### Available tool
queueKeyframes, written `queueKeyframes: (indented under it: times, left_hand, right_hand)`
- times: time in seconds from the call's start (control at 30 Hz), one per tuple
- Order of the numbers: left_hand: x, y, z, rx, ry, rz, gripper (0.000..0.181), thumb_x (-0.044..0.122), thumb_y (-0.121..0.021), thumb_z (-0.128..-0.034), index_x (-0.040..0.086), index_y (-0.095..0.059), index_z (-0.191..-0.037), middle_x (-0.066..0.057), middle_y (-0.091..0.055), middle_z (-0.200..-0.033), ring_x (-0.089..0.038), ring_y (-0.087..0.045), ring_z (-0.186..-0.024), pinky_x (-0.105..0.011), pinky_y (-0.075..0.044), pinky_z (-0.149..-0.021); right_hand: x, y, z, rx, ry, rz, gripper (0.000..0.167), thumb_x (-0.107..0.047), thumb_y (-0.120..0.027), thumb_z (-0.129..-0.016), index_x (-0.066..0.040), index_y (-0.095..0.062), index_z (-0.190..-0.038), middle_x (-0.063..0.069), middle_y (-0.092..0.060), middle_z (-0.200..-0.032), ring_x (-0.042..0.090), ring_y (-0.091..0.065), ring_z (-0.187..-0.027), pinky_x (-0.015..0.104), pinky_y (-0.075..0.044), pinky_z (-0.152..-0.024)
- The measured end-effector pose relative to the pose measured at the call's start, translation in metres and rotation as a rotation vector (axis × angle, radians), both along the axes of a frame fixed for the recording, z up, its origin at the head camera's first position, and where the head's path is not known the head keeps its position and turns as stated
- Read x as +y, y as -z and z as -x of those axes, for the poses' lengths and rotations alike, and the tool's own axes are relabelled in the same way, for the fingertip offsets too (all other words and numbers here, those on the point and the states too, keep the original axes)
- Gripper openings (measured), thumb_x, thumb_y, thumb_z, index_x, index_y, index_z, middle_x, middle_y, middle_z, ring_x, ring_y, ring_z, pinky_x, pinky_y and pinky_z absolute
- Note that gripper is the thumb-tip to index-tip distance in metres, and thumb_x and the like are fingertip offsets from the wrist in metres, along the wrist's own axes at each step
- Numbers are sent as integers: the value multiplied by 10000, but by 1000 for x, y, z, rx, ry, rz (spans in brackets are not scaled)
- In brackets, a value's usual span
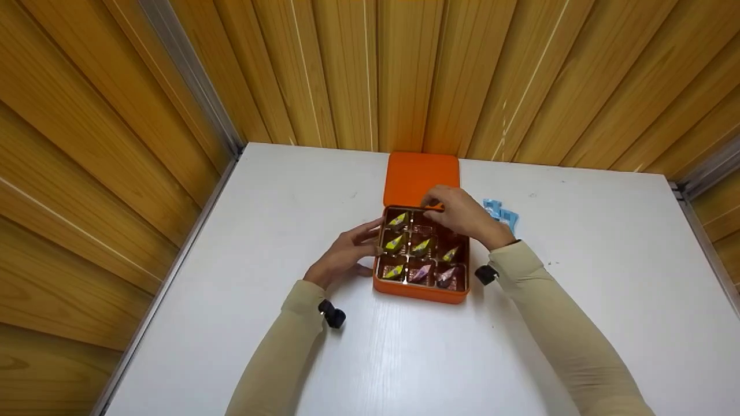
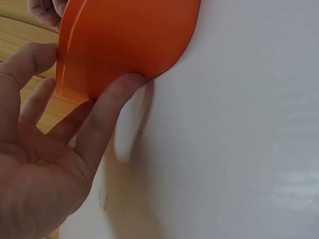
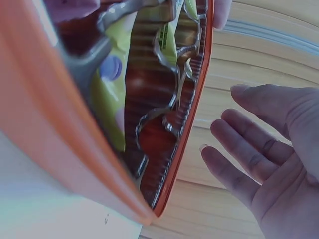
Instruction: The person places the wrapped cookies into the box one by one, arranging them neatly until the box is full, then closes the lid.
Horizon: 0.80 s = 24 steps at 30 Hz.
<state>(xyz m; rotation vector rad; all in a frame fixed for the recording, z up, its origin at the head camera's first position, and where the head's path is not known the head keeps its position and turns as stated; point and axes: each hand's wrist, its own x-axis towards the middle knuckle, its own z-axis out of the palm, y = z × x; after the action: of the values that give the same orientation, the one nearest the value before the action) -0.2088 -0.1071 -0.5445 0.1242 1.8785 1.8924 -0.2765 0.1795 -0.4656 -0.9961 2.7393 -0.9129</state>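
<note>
An orange box [image 1: 425,293] stands on the table with its dark divided tray facing up. Yellow-green wrapped sweets [image 1: 395,244] sit in several compartments, and pink wrapped sweets [image 1: 421,273] lie in the front row. My left hand [image 1: 341,254] rests against the box's left side; thumb and fingertips touch its wall [image 2: 124,40] and rim, fairly straight. Over the back right of the box hovers my right hand [image 1: 462,212], partly covering compartments there. In the right wrist view its fingers [image 3: 244,149] are loosely bent, apart from the box, with nothing between them.
Behind the box lies its orange lid [image 1: 421,178], flat on the white table [image 1: 277,231]. Light blue packets [image 1: 506,218] lie right of the box, partly behind my right hand. Wood-patterned walls [image 1: 404,75] close off the back and left sides.
</note>
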Motion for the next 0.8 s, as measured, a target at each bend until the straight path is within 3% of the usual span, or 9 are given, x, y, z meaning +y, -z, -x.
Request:
queueKeyframes:
  times: [0.8]
  left_hand:
    - [-1,-1,2,10,9,6,761,46,-709,-962,335,-469,-1624,-89,-487,-1606,-310,-592,-1335,-421,-639,-681]
  right_hand:
    - [50,3,-4,-7,169,35,217,-21,-734,-992,49,-702,-1195,208,-671,-1195,429,-662,-1159,593,-534,-998]
